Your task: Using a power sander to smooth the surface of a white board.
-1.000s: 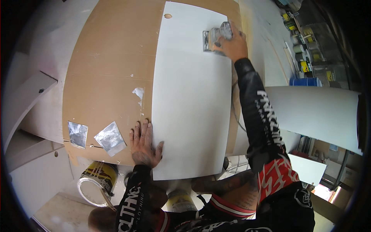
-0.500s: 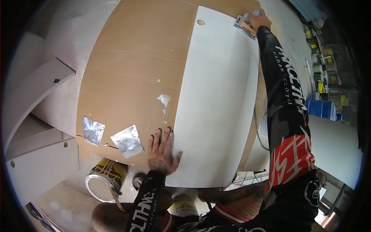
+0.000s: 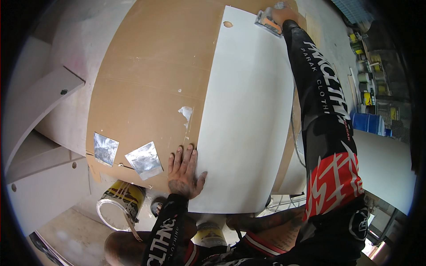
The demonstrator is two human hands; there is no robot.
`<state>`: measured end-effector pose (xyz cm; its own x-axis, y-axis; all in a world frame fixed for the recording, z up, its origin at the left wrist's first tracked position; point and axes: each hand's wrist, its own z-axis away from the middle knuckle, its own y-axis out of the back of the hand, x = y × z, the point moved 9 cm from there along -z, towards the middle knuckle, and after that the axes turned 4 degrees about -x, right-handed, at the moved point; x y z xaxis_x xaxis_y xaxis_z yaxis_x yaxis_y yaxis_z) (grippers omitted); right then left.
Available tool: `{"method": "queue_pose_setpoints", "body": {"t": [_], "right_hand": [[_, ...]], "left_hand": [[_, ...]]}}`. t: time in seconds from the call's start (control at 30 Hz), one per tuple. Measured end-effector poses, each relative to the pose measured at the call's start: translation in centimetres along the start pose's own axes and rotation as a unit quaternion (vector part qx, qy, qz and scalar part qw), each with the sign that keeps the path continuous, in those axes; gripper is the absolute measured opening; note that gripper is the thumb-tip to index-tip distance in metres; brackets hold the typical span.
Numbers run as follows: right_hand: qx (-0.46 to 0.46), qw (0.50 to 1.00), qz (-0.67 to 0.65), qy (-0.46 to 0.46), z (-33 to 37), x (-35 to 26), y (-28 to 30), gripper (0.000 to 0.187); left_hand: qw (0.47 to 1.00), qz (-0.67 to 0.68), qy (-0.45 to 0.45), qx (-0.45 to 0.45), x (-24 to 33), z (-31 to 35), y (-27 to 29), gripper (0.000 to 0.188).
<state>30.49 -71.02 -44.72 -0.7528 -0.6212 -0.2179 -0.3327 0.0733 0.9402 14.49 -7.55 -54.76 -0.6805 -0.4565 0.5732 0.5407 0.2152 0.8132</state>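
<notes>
A white panel (image 3: 244,115) lies flat on a brown cardboard sheet (image 3: 151,57), along the sheet's right side, with its near end reaching past the sheet's near edge. An oval hole (image 3: 227,24) pierces the panel close to its far left corner. The right hand (image 3: 284,17) is wrapped around a dusty power sander (image 3: 268,22), which sits at the panel's far right corner, its flat base over the far edge; hand and sleeve hide part of the tool. The left hand (image 3: 183,175) grips nothing: it is spread flat near the sheet's near edge, fingers on the cardboard and thumb laid over the panel's left edge. Between that hand and the sheet's near left corner lie two silvery squares (image 3: 144,160), apart from each other and set at different angles. A torn pale patch (image 3: 185,114) marks the cardboard beyond the left hand, near the panel's left edge. Below the sheet's near edge stands a yellow and black bucket (image 3: 122,197) with a pale-crusted rim. A dark cord (image 3: 293,126) runs along the panel's right edge.
</notes>
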Motion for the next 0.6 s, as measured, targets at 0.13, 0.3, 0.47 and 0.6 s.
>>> {"method": "queue_pose_setpoints", "body": {"t": [0.13,0.3,0.47,0.6], "right_hand": [[-0.159,0.981,-0.108,0.015,4.2,-5.2,-3.8,0.074],[0.044,0.993,-0.080,0.071,2.9,-1.4,1.5,0.079],[-0.097,0.987,-0.131,0.016,9.2,-0.7,0.3,0.081],[-0.058,0.983,-0.163,0.057,14.7,0.3,2.6,0.080]], "left_hand": [[1.000,-0.025,0.019,-0.004,-1.5,1.3,0.7,0.078],[1.000,-0.006,0.004,-0.014,0.2,-0.2,-0.5,0.079],[0.999,-0.039,0.010,-0.009,-1.0,0.9,0.2,0.079],[0.999,-0.043,0.001,0.006,-1.0,0.9,0.2,0.078]]}}
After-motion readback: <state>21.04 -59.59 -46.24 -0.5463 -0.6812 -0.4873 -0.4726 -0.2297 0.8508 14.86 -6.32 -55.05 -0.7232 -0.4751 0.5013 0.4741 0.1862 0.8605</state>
